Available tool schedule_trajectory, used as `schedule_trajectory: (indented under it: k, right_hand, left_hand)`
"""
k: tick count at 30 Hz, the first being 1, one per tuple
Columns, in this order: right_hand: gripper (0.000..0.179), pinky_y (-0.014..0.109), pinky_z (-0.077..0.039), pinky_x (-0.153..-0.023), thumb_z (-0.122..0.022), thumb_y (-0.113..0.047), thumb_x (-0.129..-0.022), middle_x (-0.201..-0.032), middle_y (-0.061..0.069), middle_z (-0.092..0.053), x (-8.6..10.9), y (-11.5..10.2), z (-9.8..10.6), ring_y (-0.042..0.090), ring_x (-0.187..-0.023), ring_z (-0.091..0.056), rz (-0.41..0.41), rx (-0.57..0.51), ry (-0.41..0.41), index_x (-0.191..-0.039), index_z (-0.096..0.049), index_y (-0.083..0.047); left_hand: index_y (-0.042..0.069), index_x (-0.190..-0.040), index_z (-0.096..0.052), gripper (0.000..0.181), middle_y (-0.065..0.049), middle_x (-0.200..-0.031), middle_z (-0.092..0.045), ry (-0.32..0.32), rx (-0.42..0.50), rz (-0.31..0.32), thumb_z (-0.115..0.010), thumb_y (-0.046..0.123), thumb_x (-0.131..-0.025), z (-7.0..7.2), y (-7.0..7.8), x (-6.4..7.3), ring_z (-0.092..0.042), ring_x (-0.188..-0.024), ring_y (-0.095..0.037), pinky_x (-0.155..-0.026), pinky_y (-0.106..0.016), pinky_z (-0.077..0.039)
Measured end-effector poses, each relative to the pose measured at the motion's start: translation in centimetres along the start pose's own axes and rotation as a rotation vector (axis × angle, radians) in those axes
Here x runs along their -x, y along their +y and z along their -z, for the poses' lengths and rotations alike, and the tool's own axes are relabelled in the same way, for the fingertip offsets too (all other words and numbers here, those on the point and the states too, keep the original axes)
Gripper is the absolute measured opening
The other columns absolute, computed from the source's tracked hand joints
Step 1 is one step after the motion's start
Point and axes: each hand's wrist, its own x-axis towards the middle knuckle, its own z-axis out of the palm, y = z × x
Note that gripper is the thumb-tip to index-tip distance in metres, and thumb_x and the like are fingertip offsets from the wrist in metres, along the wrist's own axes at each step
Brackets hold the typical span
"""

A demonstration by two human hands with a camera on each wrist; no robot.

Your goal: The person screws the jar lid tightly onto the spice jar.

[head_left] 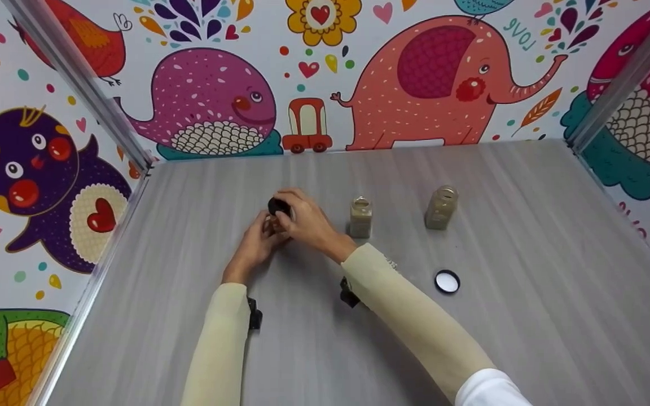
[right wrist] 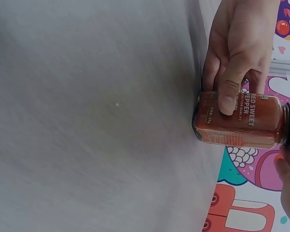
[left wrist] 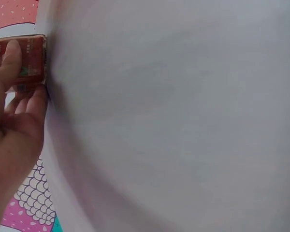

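Observation:
My left hand [head_left: 254, 245] holds a square glass spice jar [right wrist: 263, 128] of red powder, labelled red sweet pepper, upright on the table. In the right wrist view the left thumb lies across the label. At the jar's mouth, the fingers of my right hand [head_left: 309, 224] grip a black lid [head_left: 279, 206]. That lid sits at the neck; whether it is threaded on is unclear. The left wrist view catches only the lower part of the jar [left wrist: 35, 60]. Most of the jar is hidden behind the hands in the head view.
Two lidless glass jars with greyish-beige contents stand right of the hands: a nearer jar [head_left: 361, 219] and a farther jar [head_left: 442, 208]. A black lid [head_left: 447, 281] lies white inside up on the grey table [head_left: 528, 254]. Patterned panels [head_left: 313, 67] border the back and sides.

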Motion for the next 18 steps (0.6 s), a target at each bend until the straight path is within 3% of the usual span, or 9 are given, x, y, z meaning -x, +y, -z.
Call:
schedule_trajectory:
  k: [10, 18]
  right_hand:
    - [0.04, 0.037, -0.045, -0.112, -0.058, -0.023, -0.103, -0.143, 0.008, -0.05, -0.07, -0.14, -0.05, 0.02, -0.129, -0.054, -0.066, 0.035, -0.009, -0.14, -0.054, -0.008]
    - [0.045, 0.038, -0.042, -0.115, -0.06, -0.021, -0.101, -0.151, 0.011, -0.045, -0.01, 0.23, 0.06, 0.024, -0.137, -0.051, -0.025, 0.022, 0.001, -0.143, -0.051, -0.006]
  left_hand:
    - [0.01, -0.152, -0.034, 0.058, -0.018, -0.155, -0.044, 0.0, 0.057, -0.008, -0.06, 0.01, -0.1, -0.2, -0.07, -0.05, -0.045, -0.143, -0.031, -0.114, -0.047, -0.042]
    - [0.011, -0.148, -0.037, 0.052, -0.016, -0.152, -0.048, -0.005, 0.024, 0.005, -0.059, 0.012, -0.101, -0.14, 0.07, -0.01, -0.047, -0.143, -0.028, -0.112, -0.046, -0.045]
